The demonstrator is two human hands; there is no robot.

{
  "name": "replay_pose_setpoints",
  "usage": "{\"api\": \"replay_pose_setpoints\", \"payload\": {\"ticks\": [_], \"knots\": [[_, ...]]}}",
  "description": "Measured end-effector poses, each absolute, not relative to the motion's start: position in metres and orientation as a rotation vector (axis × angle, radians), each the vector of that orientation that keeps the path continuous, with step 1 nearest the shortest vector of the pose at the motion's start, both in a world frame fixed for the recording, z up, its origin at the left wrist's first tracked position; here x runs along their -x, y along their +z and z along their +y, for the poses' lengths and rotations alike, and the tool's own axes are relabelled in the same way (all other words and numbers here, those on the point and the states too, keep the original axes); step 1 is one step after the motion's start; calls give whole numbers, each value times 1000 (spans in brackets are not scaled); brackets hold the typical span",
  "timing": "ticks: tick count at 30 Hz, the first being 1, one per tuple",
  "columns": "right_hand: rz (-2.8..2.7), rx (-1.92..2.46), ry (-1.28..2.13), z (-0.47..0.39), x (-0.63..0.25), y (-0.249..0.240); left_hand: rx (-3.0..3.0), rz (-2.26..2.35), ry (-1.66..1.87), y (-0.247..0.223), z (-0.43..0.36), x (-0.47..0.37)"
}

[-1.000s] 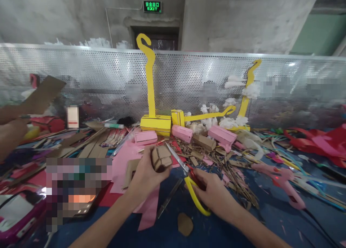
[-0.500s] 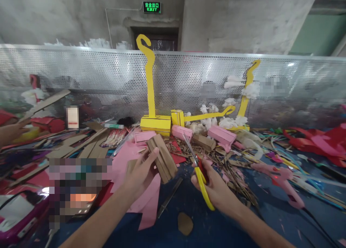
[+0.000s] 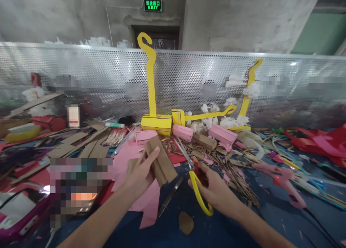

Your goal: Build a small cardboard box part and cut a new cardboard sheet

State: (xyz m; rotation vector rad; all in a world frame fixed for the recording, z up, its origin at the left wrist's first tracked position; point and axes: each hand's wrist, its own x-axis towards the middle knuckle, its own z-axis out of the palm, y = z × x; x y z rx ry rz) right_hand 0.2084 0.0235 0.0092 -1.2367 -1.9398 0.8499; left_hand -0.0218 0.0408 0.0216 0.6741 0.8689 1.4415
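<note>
My left hand [image 3: 142, 170] grips a folded brown cardboard box [image 3: 163, 161], its thumb lying across the top face and the box tilted. To its right, my right hand [image 3: 213, 186] is closed around the yellow and red handles of a pair of scissors [image 3: 186, 154]. The blades point up and away, slightly parted, apart from the box. Beneath the left hand lies a sheet of pink paper [image 3: 146, 204]. A thin metal strip [image 3: 171, 196] and a round cardboard scrap [image 3: 186, 222] rest on the blue table between my forearms.
Yellow hook-necked paper shapes [image 3: 151, 85] stand before a perforated metal screen [image 3: 183, 75]. Pink paper boxes [image 3: 223, 134] and cardboard shavings [image 3: 235, 176] lie ahead. A pink glue gun [image 3: 286, 183] with a cord is at right; a purple case [image 3: 20, 219] is at left.
The scissors have turned a little, their blade tips swinging left and down. The cardboard box has tilted slightly in my left hand. Another person's hand at the far left has left the view.
</note>
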Motion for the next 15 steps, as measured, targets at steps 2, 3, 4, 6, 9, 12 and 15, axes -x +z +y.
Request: {"api": "replay_pose_setpoints", "payload": {"ticks": [2, 3, 4, 6, 9, 12, 15], "knots": [[-2016, 1232, 755, 22, -208, 8, -688, 814, 1471, 20, 43, 24], [-2054, 1229, 685, 21, -208, 7, -696, 796, 1483, 19, 45, 25], [-2087, 1225, 612, 21, -208, 7, -702, 788, 1492, 18, 46, 26], [-2141, 1222, 506, 19, -207, 6, -705, 790, 1516, 15, 48, 28], [-2182, 1260, 484, 16, -207, 5, -694, 799, 1564, 12, 49, 30], [-2207, 1311, 479, 15, -207, 6, -682, 766, 1581, 13, 48, 30], [-2227, 1339, 450, 15, -208, 7, -677, 717, 1578, 15, 46, 30]]}}
